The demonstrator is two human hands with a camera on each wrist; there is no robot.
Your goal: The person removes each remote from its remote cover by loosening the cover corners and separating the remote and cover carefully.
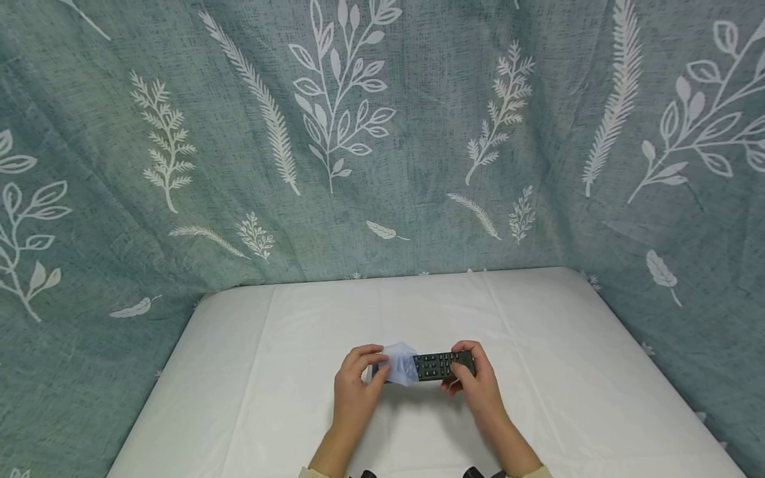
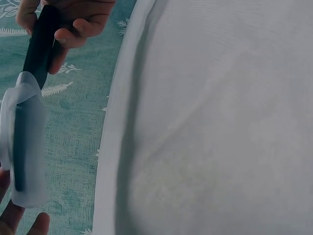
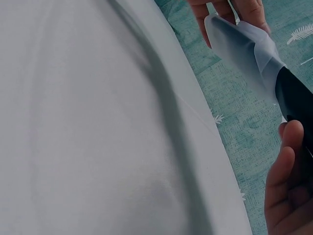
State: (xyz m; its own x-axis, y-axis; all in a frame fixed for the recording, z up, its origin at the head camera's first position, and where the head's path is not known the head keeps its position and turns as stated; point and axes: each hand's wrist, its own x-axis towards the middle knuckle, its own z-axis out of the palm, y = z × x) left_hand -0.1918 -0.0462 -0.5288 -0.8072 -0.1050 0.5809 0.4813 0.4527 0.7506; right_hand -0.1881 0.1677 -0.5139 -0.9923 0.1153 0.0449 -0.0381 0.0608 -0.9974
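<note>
With the right hand point(image 1: 472, 382) gripping the remote control point(image 1: 443, 365) at 3 o'clock and the left hand point(image 1: 357, 385) pinching the translucent sleeve point(image 1: 399, 364) at 9 o'clock above the table point(image 1: 597, 372), the sleeve-to-remote step appears under way; next likely requires sliding along the remote's axis.

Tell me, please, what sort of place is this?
Probably a staged indoor recording corner, not a lived-in room: a table under a white cloth, a leaf-print curtain hung behind, and only a remote control in the hands.

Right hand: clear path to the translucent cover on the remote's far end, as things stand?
Probably yes. The right hand grips the bare end of the remote; the translucent cover sits on the other end, held by the left hand. Only exposed buttons lie between, but it would have to release its grip first.
</note>
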